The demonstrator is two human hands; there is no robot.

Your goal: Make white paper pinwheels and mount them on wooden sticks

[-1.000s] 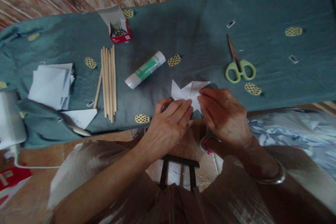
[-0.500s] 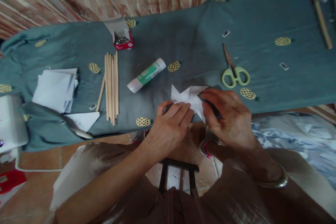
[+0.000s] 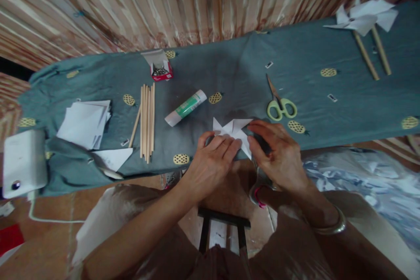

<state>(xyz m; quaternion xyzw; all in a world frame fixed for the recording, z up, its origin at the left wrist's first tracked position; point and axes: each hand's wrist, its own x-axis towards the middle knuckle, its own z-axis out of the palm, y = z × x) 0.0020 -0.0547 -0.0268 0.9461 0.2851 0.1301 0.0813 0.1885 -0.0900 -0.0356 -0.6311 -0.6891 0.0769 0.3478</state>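
Note:
A white paper pinwheel [image 3: 232,128] with folded points lies at the table's front edge, partly hidden by my fingers. My left hand [image 3: 213,155] presses bent fingers down on its lower left part, the thumb at its left side. At the right side of the paper, my right hand [image 3: 277,148] has its thumb and curled fingers on the pinwheel's edge, with a gap between them. A glue stick [image 3: 186,108] with a green label lies up and left of the pinwheel. Scissors [image 3: 278,105] with light green handles rest beyond my right hand.
Several wooden sticks [image 3: 147,122] lie left of the glue stick, near a stack of white paper [image 3: 83,124]. Behind them is an open red box [image 3: 162,71] of small metal pins. Two finished pinwheels [image 3: 364,17] lie far right. A white device [image 3: 24,164] with a cable sits at the left edge.
My view has shifted, so the table sits lower and both pinwheels at the right are now fully in sight. Both hands stay at the paper pinwheel with little visible change.

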